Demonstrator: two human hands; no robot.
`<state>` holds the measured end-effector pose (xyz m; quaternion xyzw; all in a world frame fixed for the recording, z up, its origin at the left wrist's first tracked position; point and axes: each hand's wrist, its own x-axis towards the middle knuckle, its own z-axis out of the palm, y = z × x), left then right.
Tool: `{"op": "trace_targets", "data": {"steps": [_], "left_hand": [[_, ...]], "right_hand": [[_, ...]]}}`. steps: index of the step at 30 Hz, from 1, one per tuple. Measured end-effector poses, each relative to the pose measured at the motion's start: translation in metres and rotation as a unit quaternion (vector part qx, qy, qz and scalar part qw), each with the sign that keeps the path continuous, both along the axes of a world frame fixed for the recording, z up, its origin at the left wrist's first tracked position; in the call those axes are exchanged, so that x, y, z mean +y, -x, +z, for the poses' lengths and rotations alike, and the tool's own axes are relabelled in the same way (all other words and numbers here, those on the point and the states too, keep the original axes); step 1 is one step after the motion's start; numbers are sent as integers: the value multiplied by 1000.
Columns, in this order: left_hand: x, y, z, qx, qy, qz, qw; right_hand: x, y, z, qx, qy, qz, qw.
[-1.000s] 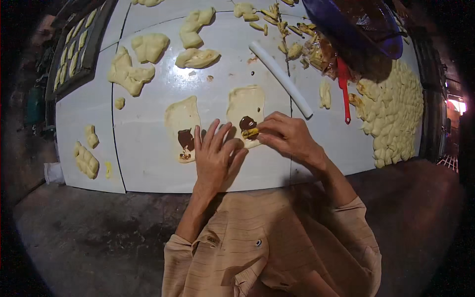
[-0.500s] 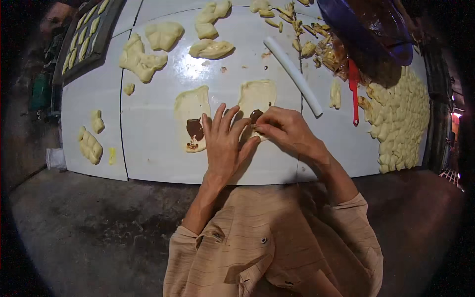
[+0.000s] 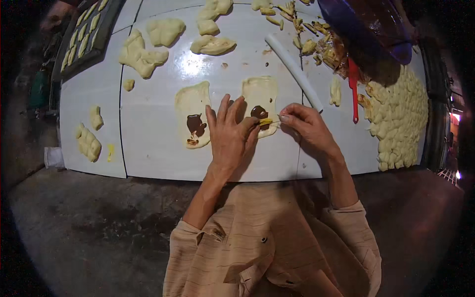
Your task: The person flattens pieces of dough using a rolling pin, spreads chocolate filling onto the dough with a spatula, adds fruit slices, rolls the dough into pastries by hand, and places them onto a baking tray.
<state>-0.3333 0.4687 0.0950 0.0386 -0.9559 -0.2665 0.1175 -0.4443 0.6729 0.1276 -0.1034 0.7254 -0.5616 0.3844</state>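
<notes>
Two flat, oblong dough sheets lie before me, the left one [image 3: 189,99] and the right one [image 3: 260,89], each with dark brown filling [image 3: 196,124] smeared on its near half. My left hand [image 3: 230,133] is over the right sheet's left edge, three fingers spread; its thumb and forefinger close at the left end of a small yellow strip [image 3: 266,121]. The strip lies across the brown filling. My right hand [image 3: 308,127] pinches a thin pale strand running from the strip's right end. Whether that strand is stretched dough or part of the strip is unclear.
A white rolling rod [image 3: 294,72] lies beyond my right hand, with a red-handled tool [image 3: 353,91] further right. Several dough lumps [image 3: 143,57] spread at the far left near a dark tray [image 3: 89,32]. Yellow pieces [image 3: 321,47], a blue basin [image 3: 366,29] and massed dough [image 3: 398,121] occupy the right.
My right hand has drawn away to the right and slightly down, uncovering the yellow strip and the pale strand. My left hand has shifted slightly right and up, its fingers still spread.
</notes>
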Motion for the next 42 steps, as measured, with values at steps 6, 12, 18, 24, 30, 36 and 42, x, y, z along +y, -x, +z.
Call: {"op": "trace_targets", "data": {"steps": [6, 12, 18, 24, 30, 36, 42], "left_hand": [[-1, 1, 4, -11, -12, -14, 1000], [-15, -12, 18, -21, 16, -50, 998], [-24, -28, 10, -36, 52, -111, 992], [-23, -18, 4, -16, 88, -135, 987], [-12, -16, 10, -12, 68, -129, 989], [-29, -28, 7, -5, 89, -85, 992], [-29, -27, 12, 6, 71, -93, 993]], "right_hand": [[52, -14, 64, -64, -98, -45, 992], [168, -67, 110, -8, -177, -96, 979], [311, -207, 6, 100, -464, -152, 867], [298, -237, -25, 80, -690, -222, 684], [261, -157, 23, 110, -505, -226, 826], [221, -122, 41, 10, -249, -251, 935], [164, -76, 47, -26, -116, -195, 974]]}}
